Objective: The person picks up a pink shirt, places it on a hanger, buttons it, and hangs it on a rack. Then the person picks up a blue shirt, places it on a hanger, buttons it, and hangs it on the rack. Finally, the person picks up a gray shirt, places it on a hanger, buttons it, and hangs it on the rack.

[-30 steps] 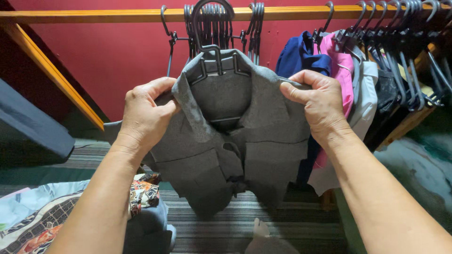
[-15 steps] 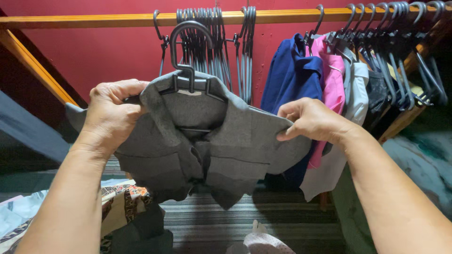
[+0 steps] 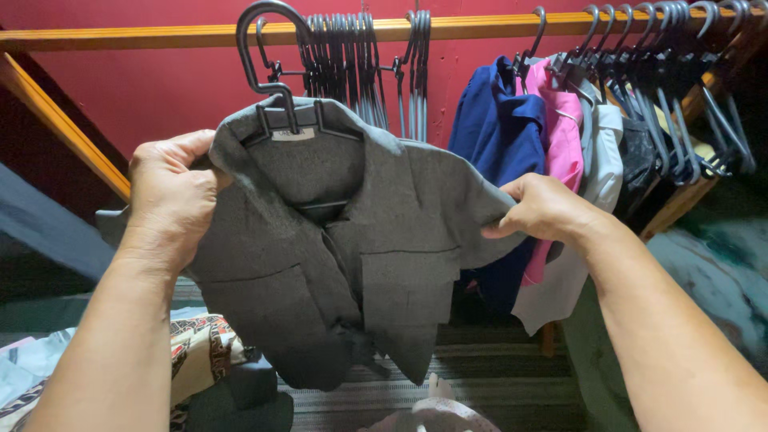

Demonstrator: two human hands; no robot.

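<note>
The shirt point(image 3: 352, 256) on its hanger point(image 3: 276, 88) sits before the rail point(image 3: 160, 36); hung clothes point(image 3: 552, 160) lie right.

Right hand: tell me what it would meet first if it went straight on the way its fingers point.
The right hand grips the grey shirt at its sleeve, fingers pointing left. Going straight on, it would press into that shirt's body first, and probably the dark hanger inside it next, though depth is hard to judge.
</note>
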